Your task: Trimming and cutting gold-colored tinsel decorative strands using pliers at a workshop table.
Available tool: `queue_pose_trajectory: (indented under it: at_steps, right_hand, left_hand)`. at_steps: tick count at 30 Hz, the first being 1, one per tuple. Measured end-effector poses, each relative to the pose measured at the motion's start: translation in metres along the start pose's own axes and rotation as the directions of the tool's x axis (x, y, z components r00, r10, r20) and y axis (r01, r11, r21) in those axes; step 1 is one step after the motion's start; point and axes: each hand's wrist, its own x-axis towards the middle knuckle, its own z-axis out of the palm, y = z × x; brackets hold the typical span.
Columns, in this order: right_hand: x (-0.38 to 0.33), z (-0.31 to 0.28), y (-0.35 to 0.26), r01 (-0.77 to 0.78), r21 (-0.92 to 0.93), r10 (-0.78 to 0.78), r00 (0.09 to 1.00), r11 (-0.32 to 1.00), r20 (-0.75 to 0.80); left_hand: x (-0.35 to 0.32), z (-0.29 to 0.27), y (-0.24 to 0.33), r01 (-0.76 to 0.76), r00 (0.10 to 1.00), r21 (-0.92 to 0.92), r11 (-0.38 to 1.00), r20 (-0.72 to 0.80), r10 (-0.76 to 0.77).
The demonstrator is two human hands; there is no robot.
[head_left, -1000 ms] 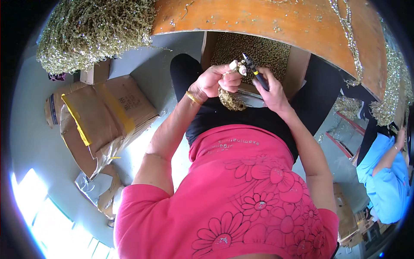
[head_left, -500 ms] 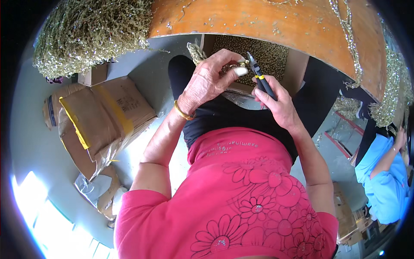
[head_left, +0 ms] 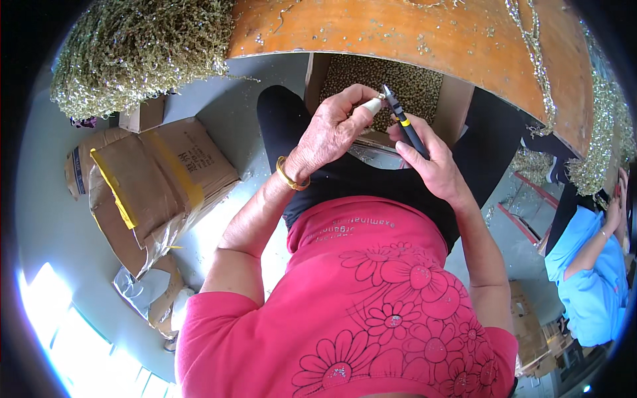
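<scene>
My left hand (head_left: 335, 129) is closed in a pinch above an open box. White wrapping covers a fingertip, and a tiny piece at the tips is too small to make out. My right hand (head_left: 428, 156) grips pliers (head_left: 411, 132) with black and yellow handles. Their metal jaws point away from me and reach close to the pinched left fingertips. Beneath both hands, the cardboard box (head_left: 456, 109) holds a mass of small gold-coloured beads (head_left: 355, 71). A gold bangle (head_left: 289, 174) circles my left wrist.
An orange-brown tabletop (head_left: 398, 30) curves above the box, with loose beads scattered on it. Glittering strands (head_left: 142, 53) hang at its left, more (head_left: 600, 126) at its right. Cardboard cartons (head_left: 172, 166) stand on the left floor. A person in blue (head_left: 590, 278) works at far right.
The glittery bunch that stuck out behind my left hand is no longer visible. My left hand has turned and shifted slightly; its fingertips come nearer the plier jaws. The right hand keeps the pliers.
</scene>
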Motion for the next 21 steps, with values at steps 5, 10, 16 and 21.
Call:
queue_pose_trajectory:
  at_steps: [5,10,16,21]
  right_hand:
    - [0.0,-0.004,-0.001,-0.018,-0.224,0.001,0.997,0.974,-0.077]
    - [0.003,-0.007,0.004,0.027,-0.33,-0.063,0.993,0.944,-0.098]
    - [0.019,0.003,0.042,0.17,-0.556,-0.298,0.943,0.813,-0.148]
    - [0.032,0.009,0.069,0.191,-0.61,-0.324,0.939,0.769,-0.114]
  left_hand:
    - [-0.002,-0.003,0.01,-0.027,1.0,0.218,0.975,-0.008,0.03]
    - [0.0,-0.007,0.012,-0.118,0.993,0.374,0.92,0.031,0.114]
    - [0.002,-0.01,-0.029,-0.049,0.999,0.465,0.884,0.016,0.047]
    - [0.007,-0.025,-0.053,0.221,0.952,0.272,0.937,0.151,-0.268]
